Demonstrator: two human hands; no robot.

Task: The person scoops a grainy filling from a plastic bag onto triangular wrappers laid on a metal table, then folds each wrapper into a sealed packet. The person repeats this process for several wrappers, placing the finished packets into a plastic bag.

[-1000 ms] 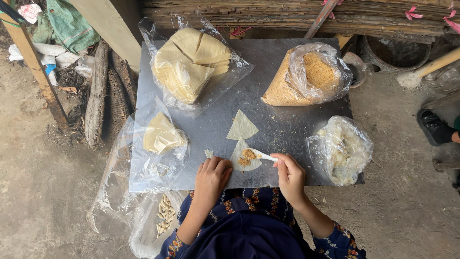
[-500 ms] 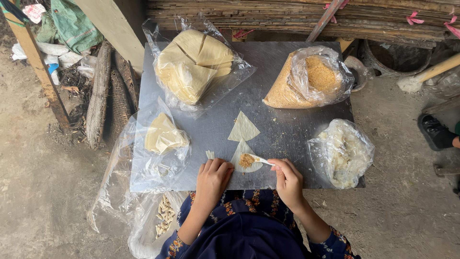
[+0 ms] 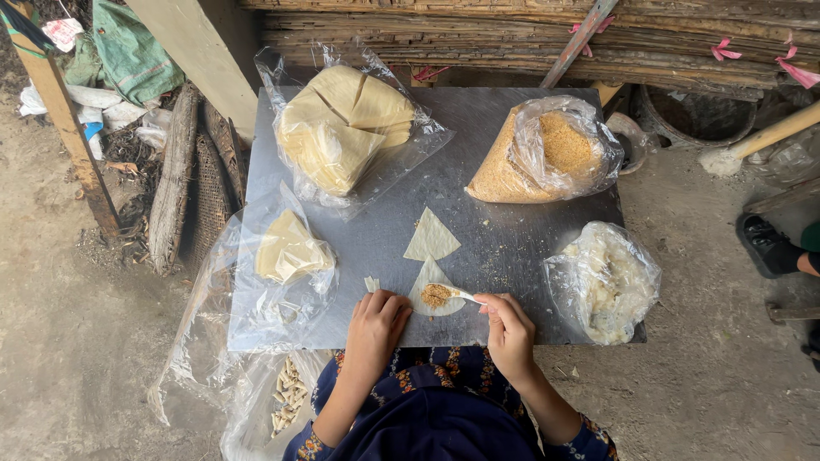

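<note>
low in the middle of the frame, the right hand (image 3: 511,331) pinches the handle of a small white spoon (image 3: 457,294) between thumb and fingers. the spoon's bowl rests on a little heap of brown crumbly filling (image 3: 436,295) that sits on a pale wedge of dough wrapper (image 3: 431,290). this wrapper lies flat on the grey metal counter (image 3: 504,248), near its lower edge. the left hand (image 3: 377,320) is just to the left, fingers curled and pressed together, with the fingertips touching the wrapper's left edge. a tiny scrap of dough (image 3: 371,283) lies just above the left hand.

a second, empty wrapper triangle (image 3: 431,239) lies on the counter just above the filled one, the two nearly touching. at the upper middle of the counter a clear plastic bag holds a thick stack of wrappers (image 3: 342,128) cut into wedges. on the left side a smaller pile of wrappers (image 3: 289,249) sits on loose clear plastic that hangs over the counter's edge. at the upper right, an open plastic bag of brown crumbs (image 3: 547,158) leans on its side. at the right edge, another plastic bag (image 3: 608,282) holds whitish lumps. at the lower left, below the counter, a plastic sheet holds small pale folded pieces (image 3: 289,394). a dark shoe (image 3: 766,245) shows at the right edge of the frame.
</note>
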